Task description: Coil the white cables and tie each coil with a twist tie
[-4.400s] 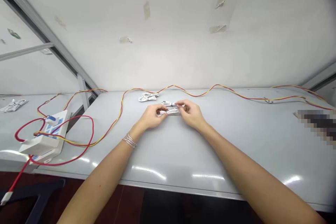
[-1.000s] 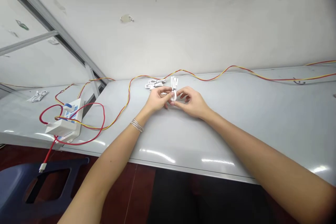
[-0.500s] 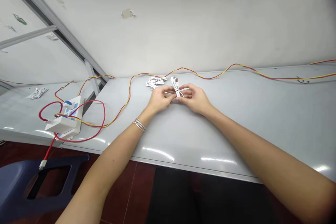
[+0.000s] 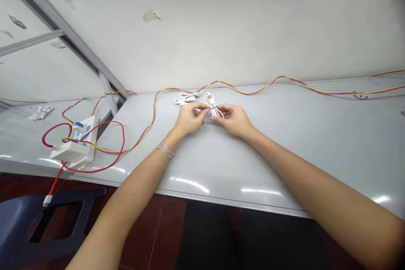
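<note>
A white USB cable [image 4: 216, 112], folded into a small bundle with a thin black tie [image 4: 213, 108] around its middle, is held just above the table. Its metal-ended plug [image 4: 210, 98] points away from me at the top. My left hand [image 4: 189, 120] is closed in a pinch at the bundle's left side, by the tie. From the right, my right hand [image 4: 234, 119] grips the lower loops between thumb and fingers. Just behind my left hand lie more bundled white cables [image 4: 186, 98], partly covered by it.
Along the wall runs a red-and-yellow twisted wire [image 4: 275, 79]. A white power strip [image 4: 90, 135] with plugs and a looped red cable [image 4: 124, 135] stands on the left. Another white cable bundle [image 4: 41, 113] lies farther left. A blue plastic stool [image 4: 72, 206] is below the table edge.
The cable bundle has turned in my fingers, so the plug's metal face now shows toward me. My left fingertips have shifted slightly at the tie. The view has moved a little.
</note>
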Available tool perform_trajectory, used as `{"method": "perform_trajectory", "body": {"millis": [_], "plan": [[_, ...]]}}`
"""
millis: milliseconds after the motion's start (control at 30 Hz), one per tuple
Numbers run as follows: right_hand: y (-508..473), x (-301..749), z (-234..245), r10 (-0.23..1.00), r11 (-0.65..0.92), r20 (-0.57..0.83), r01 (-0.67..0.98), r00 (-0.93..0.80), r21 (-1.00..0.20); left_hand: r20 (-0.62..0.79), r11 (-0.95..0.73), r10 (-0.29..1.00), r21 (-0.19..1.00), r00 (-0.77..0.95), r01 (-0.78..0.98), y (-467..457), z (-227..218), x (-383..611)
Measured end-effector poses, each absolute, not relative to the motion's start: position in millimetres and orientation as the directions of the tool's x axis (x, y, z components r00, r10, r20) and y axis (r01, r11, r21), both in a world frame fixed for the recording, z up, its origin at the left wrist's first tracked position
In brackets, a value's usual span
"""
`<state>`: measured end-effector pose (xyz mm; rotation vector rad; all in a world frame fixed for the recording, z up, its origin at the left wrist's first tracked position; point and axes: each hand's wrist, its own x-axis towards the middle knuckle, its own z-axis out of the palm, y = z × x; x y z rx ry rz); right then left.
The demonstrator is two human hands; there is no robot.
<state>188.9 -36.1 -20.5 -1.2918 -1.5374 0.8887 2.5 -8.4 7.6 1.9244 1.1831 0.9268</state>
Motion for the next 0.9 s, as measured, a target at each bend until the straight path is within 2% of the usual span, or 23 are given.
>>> {"method": "perform_trajectory", "body": {"millis": [167,300,400,567,733,900], "plan": [[-36.3,187.9,-19.5,0.971,0.229,0.238,0.314,-0.008,-0.921,0.183,-0.316,0.922,0.865,0.342,0.390,-6.3,7.0,2.9],[-35.4,187.6,-19.8,0.960,0.259,0.278,0.308,0.020,-0.915,0.045,-0.164,0.941,0.928,0.336,0.335,-6.9,10.3,5.0],[-35.2,187.8,-20.0,0.954,0.285,0.300,0.275,0.012,-0.918,-0.071,-0.015,0.920,0.976,0.386,0.216,-7.3,14.2,3.3],[-35.8,187.7,-18.9,0.952,0.300,0.305,0.229,-0.013,-0.926,-0.185,0.160,0.854,0.983,0.486,0.091,-1.4,14.8,-6.1],[-37.0,187.5,-17.7,0.952,0.301,0.307,0.263,-0.019,-0.917,-0.201,0.178,0.815,0.979,0.543,0.096,4.3,10.7,-11.4],[-35.9,188.4,-20.6,0.947,0.318,0.317,0.271,-0.050,-0.909,-0.171,0.102,0.860,0.981,0.480,0.167,-0.4,11.8,-6.3]]}}
